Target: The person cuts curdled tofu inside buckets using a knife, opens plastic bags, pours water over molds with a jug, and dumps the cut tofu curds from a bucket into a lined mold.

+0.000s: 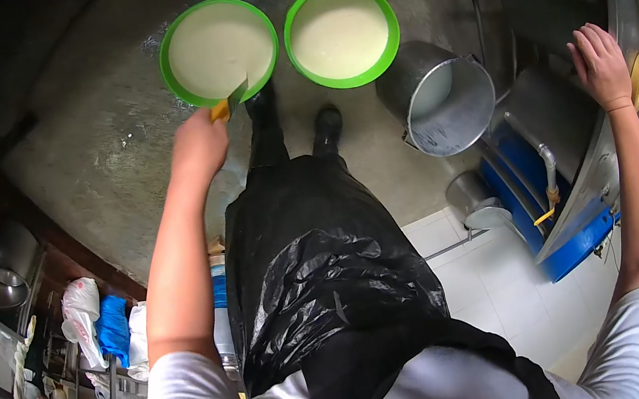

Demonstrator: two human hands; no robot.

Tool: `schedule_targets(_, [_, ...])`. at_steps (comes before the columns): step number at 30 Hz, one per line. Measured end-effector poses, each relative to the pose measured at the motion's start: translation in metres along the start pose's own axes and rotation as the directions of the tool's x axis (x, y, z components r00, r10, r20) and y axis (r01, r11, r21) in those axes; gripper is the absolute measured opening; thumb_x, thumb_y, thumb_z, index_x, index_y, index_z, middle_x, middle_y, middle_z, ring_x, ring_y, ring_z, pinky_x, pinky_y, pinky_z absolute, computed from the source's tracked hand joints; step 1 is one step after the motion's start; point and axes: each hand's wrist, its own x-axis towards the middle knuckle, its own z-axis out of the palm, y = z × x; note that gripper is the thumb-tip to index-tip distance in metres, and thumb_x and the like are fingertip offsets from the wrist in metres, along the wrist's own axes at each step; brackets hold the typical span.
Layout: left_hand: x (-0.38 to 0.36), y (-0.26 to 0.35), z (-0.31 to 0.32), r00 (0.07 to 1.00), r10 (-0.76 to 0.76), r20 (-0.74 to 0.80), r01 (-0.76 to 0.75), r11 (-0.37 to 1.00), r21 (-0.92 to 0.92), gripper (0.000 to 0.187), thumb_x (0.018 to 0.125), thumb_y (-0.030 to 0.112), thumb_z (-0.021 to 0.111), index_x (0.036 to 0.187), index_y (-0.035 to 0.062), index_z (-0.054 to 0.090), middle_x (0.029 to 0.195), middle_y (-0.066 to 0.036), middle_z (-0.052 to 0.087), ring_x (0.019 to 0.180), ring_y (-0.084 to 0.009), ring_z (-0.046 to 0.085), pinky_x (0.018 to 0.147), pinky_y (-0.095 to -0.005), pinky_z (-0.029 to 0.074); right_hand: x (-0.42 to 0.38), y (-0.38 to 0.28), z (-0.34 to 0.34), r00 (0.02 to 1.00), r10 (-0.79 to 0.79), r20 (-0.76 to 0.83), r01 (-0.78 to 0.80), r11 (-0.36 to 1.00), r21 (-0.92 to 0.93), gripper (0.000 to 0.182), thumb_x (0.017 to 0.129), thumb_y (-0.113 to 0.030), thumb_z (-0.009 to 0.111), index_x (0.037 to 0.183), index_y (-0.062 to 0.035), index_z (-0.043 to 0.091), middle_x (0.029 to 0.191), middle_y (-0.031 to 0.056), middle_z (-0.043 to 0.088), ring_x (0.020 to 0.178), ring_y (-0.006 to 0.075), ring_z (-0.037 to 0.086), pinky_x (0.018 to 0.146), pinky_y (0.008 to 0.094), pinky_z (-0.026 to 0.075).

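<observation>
My left hand (199, 144) is closed around the handle of a yellow-handled knife (236, 97). Its short metal blade points forward and overlaps the near rim of the left green basin (170, 76). That basin holds a pale, creamy liquid (216, 47). Beside it, the right green basin (395, 38) holds similar pale contents (339, 32). Far to the right, my right hand (602, 64) is empty, its fingers stretched forward, close to the edge of a large metal vessel (629, 17).
A metal pot (451, 110) lies tilted right of the basins, with a smaller metal container (475, 198) nearer me. A pipe with a yellow-handled valve (551, 193) and a blue drum (579, 243) stand at right. Shelving with bags (84, 318) lines the left.
</observation>
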Motion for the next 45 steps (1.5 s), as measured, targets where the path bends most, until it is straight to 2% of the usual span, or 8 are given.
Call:
schedule_targets(8, [-0.027, -0.004, -0.113, 0.932, 0.087, -0.351, -0.072, 0.996, 0.053, 0.040, 0.097, 0.027, 0.058, 0.124, -0.0002, 0.069, 0.114, -0.028, 0.071, 0.109, -0.0437, 0.069, 0.093, -0.0477, 0.053, 0.004, -0.004, -0.004, 0.999, 0.010, 0.037, -0.010, 1.000, -0.009, 0.022, 0.095, -0.014, 0.072, 0.112, -0.0029, 0.066, 0.117, 0.0136, 0.068, 0.118, 0.0319, 0.063, 0.103, 0.0433, 0.050])
schedule_targets(17, [0.188, -0.081, 0.074, 0.981, -0.142, -0.136, 0.156, 0.982, 0.106, 0.044, 0.099, 0.036, 0.053, 0.119, 0.0021, 0.071, 0.122, -0.028, 0.069, 0.116, -0.0450, 0.066, 0.096, -0.0515, 0.053, 0.000, 0.000, 0.004, 0.999, 0.004, 0.040, -0.002, 0.999, -0.043, 0.023, 0.096, -0.016, 0.072, 0.114, -0.0026, 0.068, 0.119, 0.0142, 0.069, 0.119, 0.0319, 0.063, 0.105, 0.0432, 0.050])
schedule_targets(22, [0.077, -0.039, 0.019, 0.995, -0.049, 0.089, 0.030, 0.978, 0.206, 0.037, 0.097, 0.026, 0.055, 0.118, 0.0006, 0.071, 0.121, -0.028, 0.070, 0.113, -0.0449, 0.067, 0.097, -0.0514, 0.054, 0.000, -0.001, 0.000, 1.000, 0.002, 0.016, -0.001, 1.000, -0.029, 0.021, 0.096, -0.015, 0.071, 0.114, -0.0030, 0.068, 0.119, 0.0134, 0.069, 0.119, 0.0312, 0.064, 0.105, 0.0429, 0.050])
schedule_targets(28, [-0.049, 0.034, -0.102, 0.983, 0.166, -0.079, -0.145, 0.964, 0.225, 0.029, 0.091, 0.009, 0.057, 0.116, -0.0012, 0.068, 0.108, -0.029, 0.070, 0.102, -0.0463, 0.067, 0.087, -0.0536, 0.054, 0.002, -0.004, -0.003, 1.000, 0.005, -0.002, -0.005, 1.000, 0.002, 0.019, 0.096, -0.014, 0.070, 0.111, -0.0037, 0.066, 0.116, 0.0133, 0.068, 0.118, 0.0312, 0.064, 0.104, 0.0427, 0.050])
schedule_targets(32, [-0.032, 0.082, -0.099, 0.907, 0.386, -0.168, -0.321, 0.892, 0.319, 0.021, 0.090, 0.004, 0.056, 0.106, -0.0008, 0.069, 0.101, -0.026, 0.071, 0.095, -0.0443, 0.069, 0.084, -0.0531, 0.055, 0.002, -0.003, -0.002, 1.000, 0.010, -0.005, -0.010, 1.000, 0.000, 0.020, 0.096, -0.014, 0.071, 0.112, -0.0041, 0.066, 0.116, 0.0132, 0.068, 0.118, 0.0313, 0.064, 0.103, 0.0428, 0.050])
schedule_targets(37, [0.133, 0.045, -0.006, 0.860, 0.505, -0.075, -0.377, 0.727, 0.574, 0.027, 0.097, 0.012, 0.049, 0.109, 0.0057, 0.072, 0.104, -0.020, 0.074, 0.097, -0.0381, 0.073, 0.081, -0.0503, 0.059, -0.004, 0.002, 0.004, 1.000, 0.020, 0.005, -0.020, 1.000, -0.012, 0.021, 0.096, -0.015, 0.071, 0.113, -0.0033, 0.068, 0.119, 0.0133, 0.069, 0.120, 0.0313, 0.064, 0.104, 0.0427, 0.050])
schedule_targets(42, [0.190, -0.068, -0.009, 0.953, 0.299, -0.058, -0.248, 0.873, 0.419, 0.034, 0.102, 0.021, 0.045, 0.118, 0.0107, 0.073, 0.115, -0.018, 0.074, 0.104, -0.0380, 0.072, 0.086, -0.0515, 0.058, -0.007, 0.002, 0.005, 1.000, 0.015, 0.014, -0.015, 1.000, -0.015, 0.022, 0.095, -0.015, 0.073, 0.113, -0.0033, 0.070, 0.121, 0.0128, 0.070, 0.120, 0.0305, 0.064, 0.105, 0.0420, 0.050])
schedule_targets(45, [0.101, -0.030, -0.084, 0.969, 0.232, -0.084, -0.147, 0.817, 0.558, 0.035, 0.099, 0.014, 0.048, 0.125, 0.0105, 0.070, 0.118, -0.020, 0.072, 0.110, -0.0390, 0.070, 0.089, -0.0505, 0.057, -0.004, 0.003, 0.005, 1.000, 0.013, 0.005, -0.013, 0.999, -0.029, 0.022, 0.095, -0.015, 0.073, 0.113, -0.0034, 0.069, 0.119, 0.0129, 0.070, 0.120, 0.0300, 0.064, 0.105, 0.0416, 0.050])
